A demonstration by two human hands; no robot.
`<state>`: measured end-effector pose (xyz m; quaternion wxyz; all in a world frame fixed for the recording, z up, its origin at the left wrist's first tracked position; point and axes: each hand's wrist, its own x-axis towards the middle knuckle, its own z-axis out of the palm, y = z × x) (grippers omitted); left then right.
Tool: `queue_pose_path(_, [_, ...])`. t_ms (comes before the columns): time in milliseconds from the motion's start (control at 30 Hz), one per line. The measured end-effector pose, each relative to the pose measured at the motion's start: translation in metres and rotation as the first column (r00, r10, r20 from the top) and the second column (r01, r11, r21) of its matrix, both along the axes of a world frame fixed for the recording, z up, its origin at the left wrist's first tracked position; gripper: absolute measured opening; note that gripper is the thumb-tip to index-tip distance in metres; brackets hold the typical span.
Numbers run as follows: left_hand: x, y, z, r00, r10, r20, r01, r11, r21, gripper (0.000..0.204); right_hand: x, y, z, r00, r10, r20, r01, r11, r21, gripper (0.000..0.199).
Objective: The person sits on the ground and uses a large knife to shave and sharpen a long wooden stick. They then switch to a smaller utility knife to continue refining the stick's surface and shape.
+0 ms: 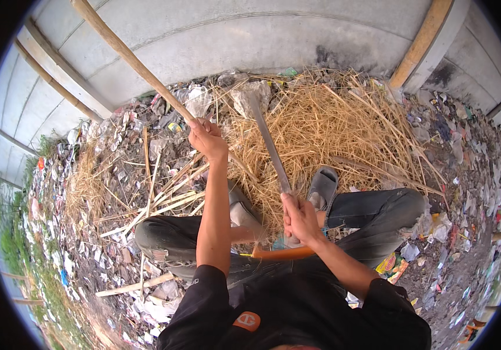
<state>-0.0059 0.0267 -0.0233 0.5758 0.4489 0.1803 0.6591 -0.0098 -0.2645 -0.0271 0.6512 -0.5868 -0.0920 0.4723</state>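
Seated on the littered ground with knees apart, the person is gripping a long machete [269,143] in the right hand [300,219], fingers wrapped tightly round its handle and blade raised forward over the dry straw pile [326,125]. Farther out, the left hand [206,139] is closed round a bamboo pole [131,58] slanting up against the concrete wall [250,41]. This looks like a trimming step; the next cut calls for a steadily held pole.

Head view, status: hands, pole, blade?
Left hand grips bamboo pole. Right hand holds long blade, raised. Straw pile and litter underfoot.
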Motion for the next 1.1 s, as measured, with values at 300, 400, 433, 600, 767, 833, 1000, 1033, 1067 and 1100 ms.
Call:
queue_pose_path(300, [0.011,-0.007,-0.002,0.977,0.196,-0.081,-0.186,0.976,0.116,0.061,0.015,0.036,0.091,0.817,-0.549,0.177,0.213,0.572,0.792,0.048])
queue_pose_path(400, [0.015,-0.005,-0.006,0.972,0.229,-0.061,-0.219,0.966,0.135,0.061,-0.028,-0.012,-0.048,0.960,0.276,-0.053,-0.279,0.909,-0.309,0.047])
queue_pose_path(433, [0.000,0.002,-0.010,0.983,0.182,-0.021,-0.177,0.972,0.155,0.062,-0.028,-0.018,-0.052,0.980,0.122,-0.158,-0.168,0.932,-0.321,0.048])
queue_pose_path(600, [-0.025,0.014,-0.017,0.981,0.194,-0.014,-0.193,0.980,0.051,0.063,0.035,-0.009,0.014,0.988,-0.155,-0.022,0.154,0.987,-0.038,0.052])
queue_pose_path(767, [-0.030,0.013,-0.014,0.988,0.155,-0.022,-0.154,0.987,0.041,0.065,0.067,0.016,0.130,0.930,-0.355,0.097,0.248,0.799,0.548,0.054])
queue_pose_path(833, [-0.028,0.011,-0.015,0.989,0.144,-0.027,-0.143,0.988,0.054,0.065,0.046,0.026,0.115,0.905,-0.415,0.095,0.242,0.683,0.689,0.052])
queue_pose_path(1000, [-0.014,0.005,-0.019,0.996,0.046,-0.082,-0.042,0.998,0.049,0.063,-0.020,0.005,-0.019,0.954,0.159,-0.254,-0.203,0.967,-0.157,0.054])
queue_pose_path(1033, [-0.012,0.004,-0.020,0.998,0.059,-0.036,-0.056,0.995,0.077,0.063,-0.015,0.005,-0.014,0.972,0.166,-0.169,-0.186,0.977,-0.109,0.054])
queue_pose_path(1067, [-0.009,0.002,-0.020,0.998,0.069,0.011,-0.070,0.992,0.103,0.062,-0.007,0.004,-0.007,0.983,0.166,-0.082,-0.171,0.984,-0.058,0.053])
queue_pose_path(1100, [-0.007,0.000,-0.024,0.996,0.079,0.049,-0.085,0.989,0.125,0.062,0.001,0.008,0.014,0.987,0.161,-0.003,-0.161,0.987,-0.010,0.053])
